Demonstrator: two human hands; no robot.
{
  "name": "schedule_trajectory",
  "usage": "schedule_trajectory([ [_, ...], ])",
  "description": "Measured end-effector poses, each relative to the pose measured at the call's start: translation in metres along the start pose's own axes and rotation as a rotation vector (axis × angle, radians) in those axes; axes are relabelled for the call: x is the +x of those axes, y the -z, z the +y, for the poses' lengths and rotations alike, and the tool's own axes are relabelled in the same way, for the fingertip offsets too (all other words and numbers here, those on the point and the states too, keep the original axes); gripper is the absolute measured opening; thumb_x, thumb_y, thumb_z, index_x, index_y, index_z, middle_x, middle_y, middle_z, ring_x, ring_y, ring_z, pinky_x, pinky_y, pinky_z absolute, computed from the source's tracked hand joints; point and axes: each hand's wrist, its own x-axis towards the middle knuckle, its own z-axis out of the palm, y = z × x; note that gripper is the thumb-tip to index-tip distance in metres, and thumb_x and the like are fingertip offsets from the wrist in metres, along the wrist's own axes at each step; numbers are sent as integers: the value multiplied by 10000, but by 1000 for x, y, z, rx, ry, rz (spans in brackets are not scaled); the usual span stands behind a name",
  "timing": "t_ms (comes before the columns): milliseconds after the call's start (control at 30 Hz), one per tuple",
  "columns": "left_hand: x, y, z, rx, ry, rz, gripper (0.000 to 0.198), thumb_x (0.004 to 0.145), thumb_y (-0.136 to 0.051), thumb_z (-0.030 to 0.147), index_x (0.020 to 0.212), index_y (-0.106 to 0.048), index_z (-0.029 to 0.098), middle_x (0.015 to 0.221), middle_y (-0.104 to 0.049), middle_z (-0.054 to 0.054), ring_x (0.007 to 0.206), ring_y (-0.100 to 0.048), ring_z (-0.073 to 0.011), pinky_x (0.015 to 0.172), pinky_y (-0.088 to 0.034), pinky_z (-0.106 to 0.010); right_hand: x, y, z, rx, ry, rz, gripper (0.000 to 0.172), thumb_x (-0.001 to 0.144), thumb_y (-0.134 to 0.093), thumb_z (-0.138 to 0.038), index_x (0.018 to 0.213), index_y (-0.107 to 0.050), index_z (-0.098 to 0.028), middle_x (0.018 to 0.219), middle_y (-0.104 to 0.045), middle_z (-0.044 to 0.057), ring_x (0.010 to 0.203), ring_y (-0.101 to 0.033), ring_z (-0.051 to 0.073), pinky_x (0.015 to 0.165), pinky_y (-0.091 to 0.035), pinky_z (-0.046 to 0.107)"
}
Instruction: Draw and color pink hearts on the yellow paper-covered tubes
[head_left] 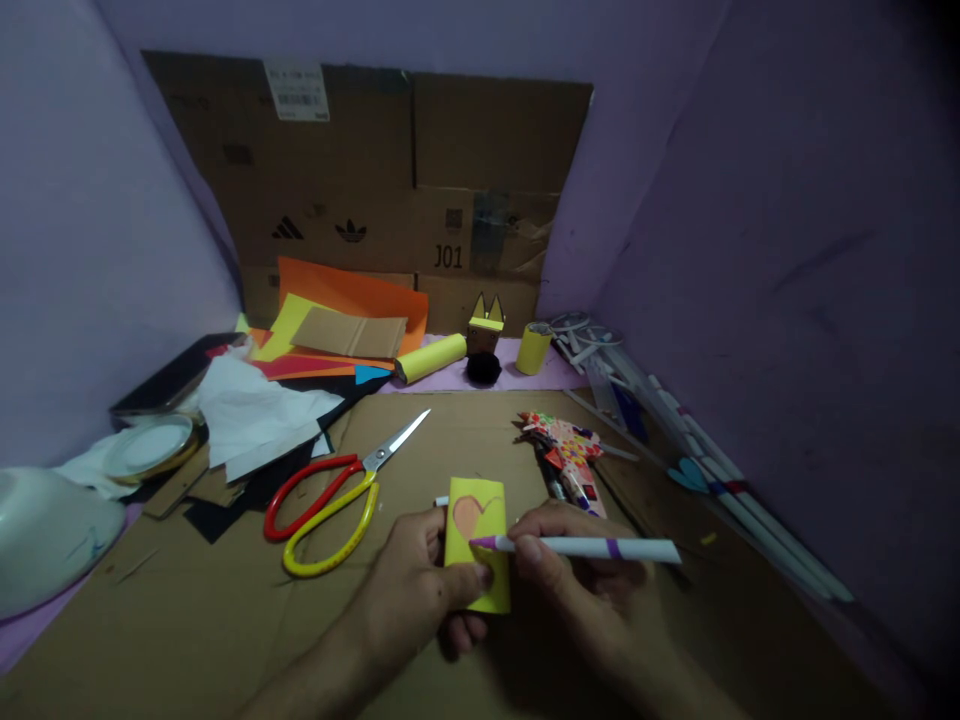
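My left hand (435, 580) is closed round a small yellow paper piece (491, 590), its thumb pressed on the lower front. A heart outline is drawn on that paper, its left part coloured orange-pink. A white stub, perhaps a pen cap, pokes out beside the left fingers. Between thumb and fingers, my right hand (570, 565) holds a white felt-tip pen (637, 549) with a purple band. The pen's purple tip meets or nearly meets the paper just below the heart. Left of my hands lie scissors (367, 470) with one red and one yellow handle, blades spread slightly.
Cardboard (225, 620) covers the work surface. A patterned pouch (570, 450) with pens lies right. Coloured paper sheets (352, 290), a yellow roll (433, 358) and a yellow tube (534, 350) sit behind. Left are crumpled white paper (251, 410) and a white bowl (52, 540).
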Motion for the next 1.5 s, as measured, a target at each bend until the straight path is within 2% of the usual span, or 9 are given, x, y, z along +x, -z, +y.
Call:
schedule_trajectory([
  [133, -1, -1, 1, -4, 1, 1, 320, 598, -689, 320, 788, -529, 118, 501, -605, -15, 376, -530, -104, 331, -409, -175, 0, 0, -1, -19, 13, -25, 148, 823, -567, -224, 745, -684, -178, 625, -653, 25, 551, -602, 143, 497, -446, 229],
  [333, 1, 0, -2, 4, 1, -7, 316, 590, -692, 326, 775, -536, 123, 476, -600, -10, 359, -521, -103, 326, -412, -179, -1, 1, 1, -41, 9, -10, 187, 829, -561, -248, 689, -662, -175, 578, -614, 10, 495, -551, 124, 442, -388, 216],
  [567, 1, 0, -2, 3, 1, -10, 334, 582, -702, 342, 774, -539, 124, 485, -598, -9, 364, -521, -105, 326, -405, -180, 1, 2, -3, -16, 57, -67, 143, 823, -560, -203, 760, -686, -177, 635, -663, 25, 557, -611, 144, 509, -444, 228],
  [733, 2, 0, -3, -14, -8, -1, 323, 578, -695, 319, 785, -547, 120, 474, -604, -10, 349, -517, -102, 323, -407, -176, 0, 0, -3, -49, -24, 40, 215, 820, -563, -261, 640, -650, -181, 542, -604, 2, 472, -532, 123, 432, -370, 215],
  [900, 1, 1, -2, -10, -3, -2, 324, 598, -687, 304, 826, -554, 115, 482, -605, -9, 348, -515, -99, 328, -403, -176, -1, 1, 0, -73, -48, 138, 185, 821, -573, -271, 674, -661, -199, 551, -595, -9, 499, -539, 130, 496, -414, 233],
  [1067, -1, 1, 0, 14, -2, 9, 332, 614, -682, 298, 852, -559, 102, 497, -608, -11, 370, -535, -106, 345, -412, -179, 1, 3, 3, -95, 22, 117, 142, 823, -574, -234, 727, -674, -203, 584, -624, -6, 507, -562, 127, 515, -447, 230],
  [1200, -1, 0, -2, 22, -3, 20, 339, 608, -680, 298, 856, -553, 106, 512, -612, -10, 382, -548, -113, 350, -424, -186, 3, 3, 3, -118, 53, 50, 134, 830, -563, -213, 765, -678, -192, 660, -673, 19, 568, -609, 142, 519, -455, 227],
  [1500, 0, -1, -1, -11, -18, 12, 332, 590, -699, 326, 791, -527, 125, 501, -607, -5, 360, -525, -100, 345, -428, -190, -1, 1, 0, -48, 28, -25, 181, 839, -551, -234, 710, -668, -184, 603, -643, 17, 530, -589, 140, 483, -429, 230],
])
